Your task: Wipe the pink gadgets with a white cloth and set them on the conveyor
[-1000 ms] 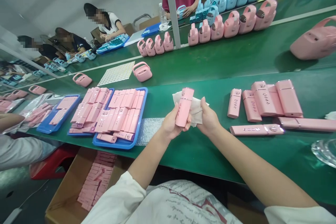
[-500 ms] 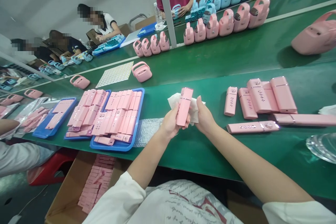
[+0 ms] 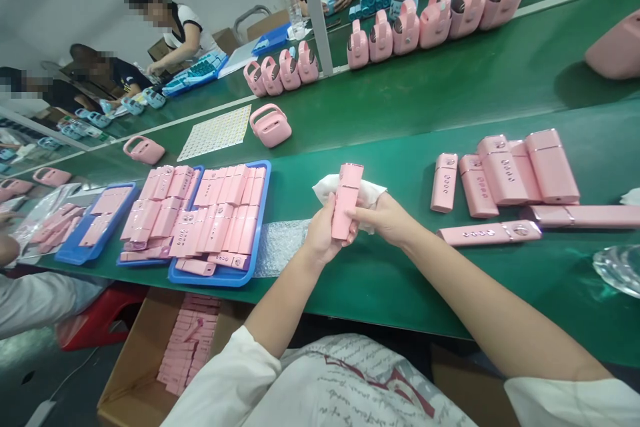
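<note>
Right hand (image 3: 387, 219) now across the pink case (image 3: 345, 202), both grips closed on it, over green belt (image 3: 450, 93).

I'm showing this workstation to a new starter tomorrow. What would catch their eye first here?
Probably the pink case held upright in the middle, gripped by the left hand while the right hand presses a white cloth behind it. Next, the blue tray packed with pink parts to the left on the green table, and the row of pink handled units along the far belt.
</note>
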Demonstrator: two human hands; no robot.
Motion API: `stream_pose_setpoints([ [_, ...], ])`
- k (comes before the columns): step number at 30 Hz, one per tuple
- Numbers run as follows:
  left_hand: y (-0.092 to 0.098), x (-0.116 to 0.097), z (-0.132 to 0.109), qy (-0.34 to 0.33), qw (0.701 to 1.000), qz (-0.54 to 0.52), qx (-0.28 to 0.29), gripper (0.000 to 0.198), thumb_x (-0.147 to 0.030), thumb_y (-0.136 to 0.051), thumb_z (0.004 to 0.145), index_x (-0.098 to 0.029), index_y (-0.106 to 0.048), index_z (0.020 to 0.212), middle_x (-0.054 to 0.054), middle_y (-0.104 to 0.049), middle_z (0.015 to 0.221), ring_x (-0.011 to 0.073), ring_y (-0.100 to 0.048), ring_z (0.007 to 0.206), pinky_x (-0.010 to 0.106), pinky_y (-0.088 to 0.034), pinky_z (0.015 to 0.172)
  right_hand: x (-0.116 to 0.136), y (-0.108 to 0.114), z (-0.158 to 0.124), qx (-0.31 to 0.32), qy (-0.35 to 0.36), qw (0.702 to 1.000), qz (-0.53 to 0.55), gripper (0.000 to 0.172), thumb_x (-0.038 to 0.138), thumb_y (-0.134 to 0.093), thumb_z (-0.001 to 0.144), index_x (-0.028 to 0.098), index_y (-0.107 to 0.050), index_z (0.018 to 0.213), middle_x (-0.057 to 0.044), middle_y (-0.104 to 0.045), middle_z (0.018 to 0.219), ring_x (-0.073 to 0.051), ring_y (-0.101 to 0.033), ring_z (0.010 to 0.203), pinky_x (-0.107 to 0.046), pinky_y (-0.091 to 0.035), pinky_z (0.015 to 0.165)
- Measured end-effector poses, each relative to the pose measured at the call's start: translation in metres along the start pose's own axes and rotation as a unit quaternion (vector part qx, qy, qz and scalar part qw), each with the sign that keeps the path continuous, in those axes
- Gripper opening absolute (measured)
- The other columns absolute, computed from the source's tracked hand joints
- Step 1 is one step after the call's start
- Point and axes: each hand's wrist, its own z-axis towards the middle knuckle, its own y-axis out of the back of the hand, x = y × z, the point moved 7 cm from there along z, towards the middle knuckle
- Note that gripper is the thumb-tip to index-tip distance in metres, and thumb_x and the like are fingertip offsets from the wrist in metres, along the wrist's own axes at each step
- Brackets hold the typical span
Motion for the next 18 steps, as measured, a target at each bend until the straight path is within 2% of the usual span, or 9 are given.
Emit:
stream_pose_setpoints([
  [2,0.001,0.0,0.0,0.003,1.0,-0.014,0.019,0.056,-0.061,-0.044,0.091,-0.008,-0.064,0.093,-0.001,-0.052,0.046,0.0089,-0.043,0.031,0.018,-0.026,0.028,0.0,-0.002,0.0,0.036,-0.007,0.999,-0.027,0.063,0.032,-0.083,0.066,0.017,-0.058,0.121,-0.007,-0.071,0.107,-0.021,-0.071,0.087,-0.028,-0.061,0.066],
  [4,0.001,0.001,-0.001,0.004,0.999,-0.01,0.034,0.055,-0.06,-0.045,0.091,-0.009,-0.064,0.09,-0.001,-0.052,0.046,0.0088,-0.043,0.031,0.018,-0.026,0.028,-0.001,-0.001,0.0,0.044,-0.007,0.999,-0.032,0.06,0.034,-0.083,0.066,0.017,-0.059,0.119,-0.007,-0.072,0.104,-0.02,-0.071,0.082,-0.025,-0.06,0.062],
  [8,-0.001,0.001,-0.001,-0.026,0.998,0.057,0.028,0.058,-0.065,-0.048,0.086,-0.012,-0.059,0.067,0.002,-0.054,0.047,0.0096,-0.048,0.035,0.019,-0.029,0.03,-0.007,0.0,0.0,-0.008,-0.01,1.0,0.017,0.052,0.057,-0.067,0.079,0.016,-0.062,0.111,-0.003,-0.069,0.067,-0.017,-0.065,0.054,-0.026,-0.055,0.046],
  [11,-0.001,0.005,-0.001,-0.042,0.994,0.099,0.015,0.063,-0.073,-0.051,0.079,-0.013,-0.057,0.061,0.003,-0.055,0.047,0.0104,-0.05,0.036,0.02,-0.03,0.031,-0.009,-0.003,-0.001,-0.027,-0.01,0.999,0.025,0.053,0.062,-0.063,0.079,0.017,-0.062,0.105,0.001,-0.06,0.047,-0.019,-0.058,0.039,-0.029,-0.049,0.035],
  [14,0.001,0.008,-0.001,-0.062,0.988,0.142,-0.013,0.067,-0.079,-0.05,0.075,-0.014,-0.057,0.06,0.003,-0.055,0.047,0.0101,-0.049,0.034,0.021,-0.03,0.031,-0.007,-0.004,-0.002,-0.034,-0.005,0.999,0.011,0.048,0.06,-0.066,0.077,0.017,-0.061,0.097,0.0,-0.06,0.046,-0.019,-0.054,0.033,-0.028,-0.042,0.029],
  [18,0.004,0.009,-0.005,-0.073,0.98,0.18,-0.036,0.068,-0.08,-0.045,0.076,-0.015,-0.057,0.063,0.002,-0.055,0.048,0.0104,-0.051,0.036,0.022,-0.035,0.034,-0.002,-0.005,-0.004,-0.037,-0.019,0.999,-0.001,0.042,0.054,-0.07,0.075,0.017,-0.063,0.092,0.0,-0.063,0.05,-0.017,-0.053,0.033,-0.026,-0.041,0.028],
])
